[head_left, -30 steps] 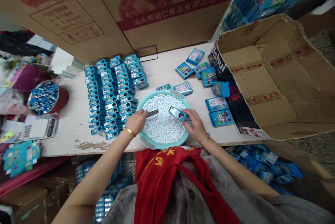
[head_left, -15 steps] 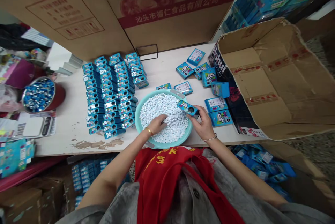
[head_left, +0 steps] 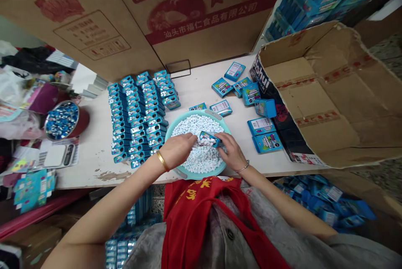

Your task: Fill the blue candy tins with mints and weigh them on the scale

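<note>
My right hand [head_left: 231, 151] grips a small blue candy box [head_left: 209, 139], held tilted low over a mint-green basin [head_left: 168, 131]. White candies lie at the box's open face. Pale white candies [head_left: 201, 162] fill the basin. Close to the box's left end is my left hand [head_left: 179, 148], its fingers drawn together over the candies; what they hold, if anything, is hidden. Left of the basin stand rows of upright blue candy boxes [head_left: 135, 120], with round openings and white candies showing in several. Loose candy boxes [head_left: 222, 87] lie right of and behind the basin.
A torn-edged open carton [head_left: 310, 93] stands at the right. Tall brown cartons [head_left: 188, 30] back the table. At the left are a red pot [head_left: 82, 123] of shiny blue pieces and a small scale [head_left: 59, 156]. More blue boxes [head_left: 326, 200] lie below the table.
My left hand has come up out of the candies. My right hand has brought the candy box left and down over the basin, and white candies now show at it. The view has shifted slightly.
</note>
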`<state>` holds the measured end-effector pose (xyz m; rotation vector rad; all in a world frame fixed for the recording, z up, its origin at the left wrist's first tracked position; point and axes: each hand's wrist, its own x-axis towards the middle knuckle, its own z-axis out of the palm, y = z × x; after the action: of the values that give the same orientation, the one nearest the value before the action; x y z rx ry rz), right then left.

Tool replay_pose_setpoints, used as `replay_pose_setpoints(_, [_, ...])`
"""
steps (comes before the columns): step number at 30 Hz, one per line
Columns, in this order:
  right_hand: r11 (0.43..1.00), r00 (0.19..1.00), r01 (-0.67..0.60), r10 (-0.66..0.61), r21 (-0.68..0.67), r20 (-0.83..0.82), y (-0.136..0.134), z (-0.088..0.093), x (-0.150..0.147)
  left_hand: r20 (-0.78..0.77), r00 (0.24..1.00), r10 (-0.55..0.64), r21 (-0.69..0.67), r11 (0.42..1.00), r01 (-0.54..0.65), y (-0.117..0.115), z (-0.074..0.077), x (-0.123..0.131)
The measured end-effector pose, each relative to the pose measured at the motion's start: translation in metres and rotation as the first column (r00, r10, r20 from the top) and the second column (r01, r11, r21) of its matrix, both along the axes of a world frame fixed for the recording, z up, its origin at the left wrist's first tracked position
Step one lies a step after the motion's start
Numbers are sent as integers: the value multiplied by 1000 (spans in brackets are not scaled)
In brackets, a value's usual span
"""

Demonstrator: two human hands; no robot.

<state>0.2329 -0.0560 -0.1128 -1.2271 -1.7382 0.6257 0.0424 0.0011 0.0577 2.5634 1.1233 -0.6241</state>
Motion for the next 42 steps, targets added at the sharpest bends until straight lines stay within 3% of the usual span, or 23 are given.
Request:
replay_pose_setpoints(3, [1000,1000,-5,5,1,-7,-1,-3,-2,-154,988,-28,77,996,40,-8,14,22])
replay_pose_setpoints(6, [1000,1000,-12,12,-6,-29,-2,-6,-2,-197,978,-72,115,989,96,-17,23,36])
replay_pose_setpoints(12, [998,993,-37,31,-52,-112,-1,-10,0,-102,990,-100,119,987,112,-7,32,18])
replay_pose_setpoints(15, [995,983,-83,73,-53,-168,-1,-9,-5,151,987,-58,58,997,50,9,12,-3])
replay_pose_setpoints(17, [994,976,-96,82,-60,-203,2,-5,-13,350,936,-32,8,999,31,19,-12,-14])
replay_pose_setpoints(19, [989,968,-121,100,-79,-229,12,2,-20,452,892,-24,-15,999,35,29,-35,-22])
replay_pose_setpoints(21, [982,961,-171,147,-84,-236,31,10,-25,474,881,-14,-17,1000,25,40,-51,-30])
replay_pose_setpoints(23, [979,963,-193,177,-61,-204,63,17,-25,495,869,33,29,998,-54,53,-58,-39])
replay_pose_setpoints(25, [985,982,-162,155,-58,-108,106,20,-24,543,833,103,123,972,-200,71,-59,-53])
replay_pose_setpoints(27, [983,987,-116,130,-143,94,153,20,-25,581,793,186,212,906,-367,91,-63,-72])
replay_pose_setpoints(28, [969,957,-103,158,-224,243,176,17,-27,581,780,233,240,867,-437,102,-67,-82])
replay_pose_setpoints(30, [906,812,-95,310,-412,494,216,9,-37,530,776,341,265,803,-534,122,-80,-100])
replay_pose_setpoints(32, [842,693,-105,444,-530,568,244,-2,-51,430,791,436,256,781,-570,139,-99,-115])
replay_pose_setpoints(37, [764,571,-134,580,-631,581,275,-30,-81,269,791,550,232,760,-607,165,-140,-127])
replay_pose_setpoints(39, [757,554,-148,596,-636,581,278,-36,-82,276,770,575,251,730,-635,168,-146,-125])
replay_pose_setpoints(42, [761,561,-162,595,-628,576,279,-40,-67,401,734,548,276,692,-667,156,-143,-117])
